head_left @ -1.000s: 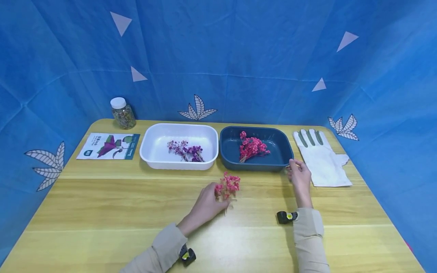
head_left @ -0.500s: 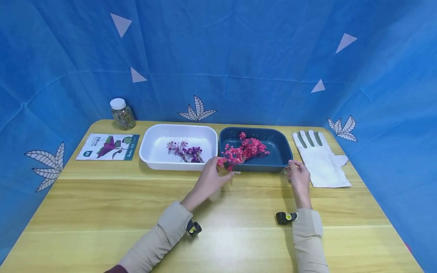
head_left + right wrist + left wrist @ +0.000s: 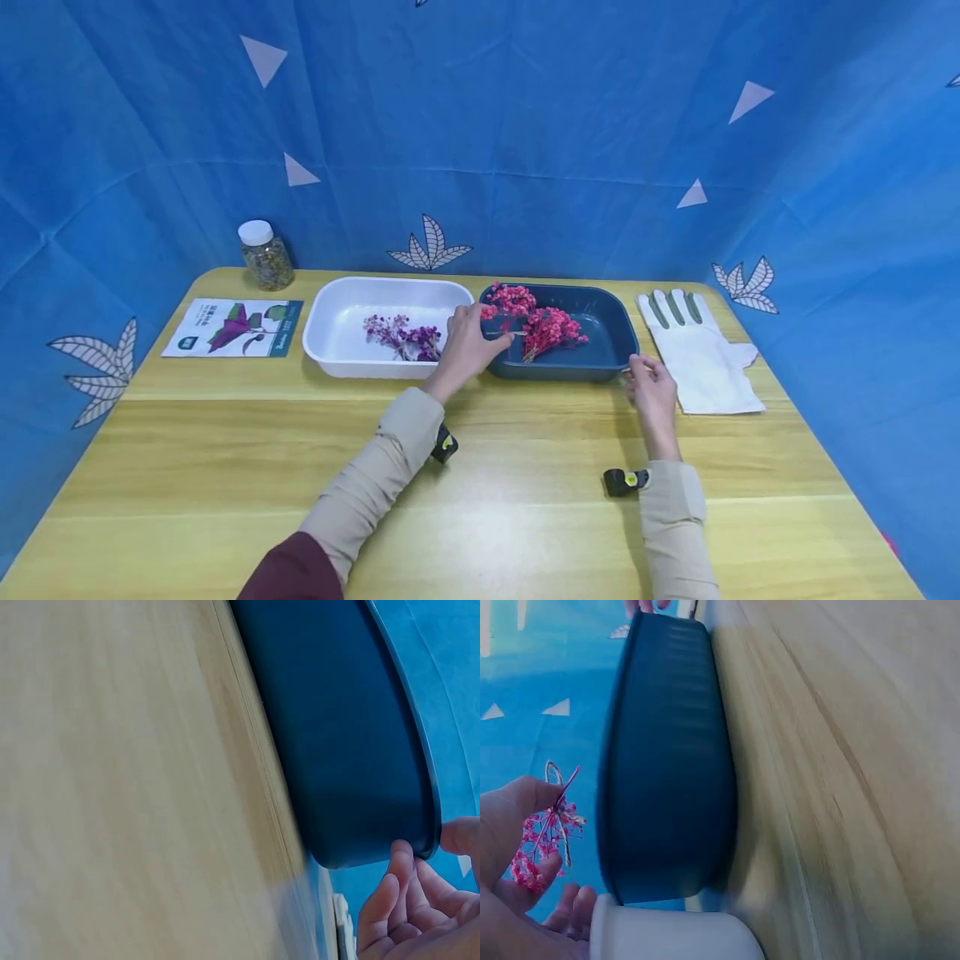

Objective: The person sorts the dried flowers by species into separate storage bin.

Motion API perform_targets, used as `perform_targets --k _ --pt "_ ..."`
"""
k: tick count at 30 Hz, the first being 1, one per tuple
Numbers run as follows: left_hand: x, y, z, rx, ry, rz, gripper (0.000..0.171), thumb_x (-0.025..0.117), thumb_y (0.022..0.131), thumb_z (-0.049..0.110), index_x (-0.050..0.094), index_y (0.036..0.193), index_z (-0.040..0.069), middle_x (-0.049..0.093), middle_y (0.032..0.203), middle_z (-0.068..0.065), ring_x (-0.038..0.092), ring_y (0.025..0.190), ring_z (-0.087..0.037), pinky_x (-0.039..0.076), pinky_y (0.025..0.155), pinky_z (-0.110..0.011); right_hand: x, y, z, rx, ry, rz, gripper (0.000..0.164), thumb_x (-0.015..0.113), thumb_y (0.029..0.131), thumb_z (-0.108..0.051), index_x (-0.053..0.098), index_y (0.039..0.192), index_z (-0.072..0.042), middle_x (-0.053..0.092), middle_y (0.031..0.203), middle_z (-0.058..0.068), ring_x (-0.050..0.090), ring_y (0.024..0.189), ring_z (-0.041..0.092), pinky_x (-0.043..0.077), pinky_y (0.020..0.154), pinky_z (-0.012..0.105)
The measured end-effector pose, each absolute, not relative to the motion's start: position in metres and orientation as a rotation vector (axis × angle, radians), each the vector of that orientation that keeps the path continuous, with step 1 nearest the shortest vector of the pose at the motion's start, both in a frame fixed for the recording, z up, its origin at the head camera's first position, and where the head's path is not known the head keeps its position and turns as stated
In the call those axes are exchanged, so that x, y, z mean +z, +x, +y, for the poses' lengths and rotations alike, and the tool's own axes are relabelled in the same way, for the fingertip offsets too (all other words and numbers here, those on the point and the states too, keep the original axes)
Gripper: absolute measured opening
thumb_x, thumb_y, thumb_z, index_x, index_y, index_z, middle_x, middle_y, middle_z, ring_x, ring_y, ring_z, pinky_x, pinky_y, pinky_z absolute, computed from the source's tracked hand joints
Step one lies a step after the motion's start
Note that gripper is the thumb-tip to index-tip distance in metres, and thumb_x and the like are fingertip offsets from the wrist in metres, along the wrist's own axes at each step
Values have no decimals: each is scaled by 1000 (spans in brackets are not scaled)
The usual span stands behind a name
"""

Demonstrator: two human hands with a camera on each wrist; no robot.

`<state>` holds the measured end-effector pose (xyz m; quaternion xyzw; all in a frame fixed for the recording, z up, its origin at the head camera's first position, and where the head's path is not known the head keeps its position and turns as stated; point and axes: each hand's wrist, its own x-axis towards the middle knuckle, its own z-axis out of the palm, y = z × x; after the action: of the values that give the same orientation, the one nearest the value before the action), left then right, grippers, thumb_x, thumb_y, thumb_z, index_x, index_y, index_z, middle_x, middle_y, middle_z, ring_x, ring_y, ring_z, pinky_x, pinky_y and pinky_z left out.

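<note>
My left hand [image 3: 467, 348] pinches a small bunch of pink dried flowers [image 3: 510, 297] by its stems, over the left end of the dark blue tray [image 3: 611, 329]. In the left wrist view, thumb and fingers close on the stems of the pink dried flowers [image 3: 544, 836], where a loop of twine shows. Another pink bunch [image 3: 553, 329] lies inside the dark tray. At that tray's front right corner, my right hand [image 3: 651, 393] grips the rim. The right wrist view has the thumb on one side of the rim and fingers underneath.
A white tray [image 3: 318, 337] with purple dried flowers [image 3: 408, 337] stands left of the dark one. Further left are a seed packet [image 3: 234, 327] and a lidded jar [image 3: 267, 257]. A white glove [image 3: 705, 362] lies at the right. Blue cloth [image 3: 480, 125] hangs behind the table.
The left hand has carried the pink dried flowers forward from above the table front to over the dark tray. The right hand keeps its grip on the tray's corner.
</note>
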<state>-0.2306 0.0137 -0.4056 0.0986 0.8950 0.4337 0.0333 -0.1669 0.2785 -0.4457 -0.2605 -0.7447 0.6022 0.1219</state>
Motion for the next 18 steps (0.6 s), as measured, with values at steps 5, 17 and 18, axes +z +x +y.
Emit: perform_targets --k 5,17,18 --pt "-408 -236 17 1222 363 2771 67 68 87 35 40 140 6 40 132 -20 36 115 -33 40 95 -46 -446 -167 280 1744 -765 -2182 44 50 98 -31 50 127 2 60 77 -6 56 64 5 47 57 16" --pt "-410 -235 12 1349 439 2721 49 67 89 22 51 132 7 47 128 -17 37 120 -33 38 100 -46 -443 -168 283 1763 -717 -2140 39 52 98 -27 51 121 4 58 73 -6 55 61 3 45 54 15" --pt "-410 -233 11 1349 452 2725 46 67 89 21 53 130 7 48 126 -16 38 119 -33 38 99 -46 -442 -168 283 1767 -718 -2139 39 52 98 -26 51 122 4 58 74 -6 55 62 4 45 55 15"
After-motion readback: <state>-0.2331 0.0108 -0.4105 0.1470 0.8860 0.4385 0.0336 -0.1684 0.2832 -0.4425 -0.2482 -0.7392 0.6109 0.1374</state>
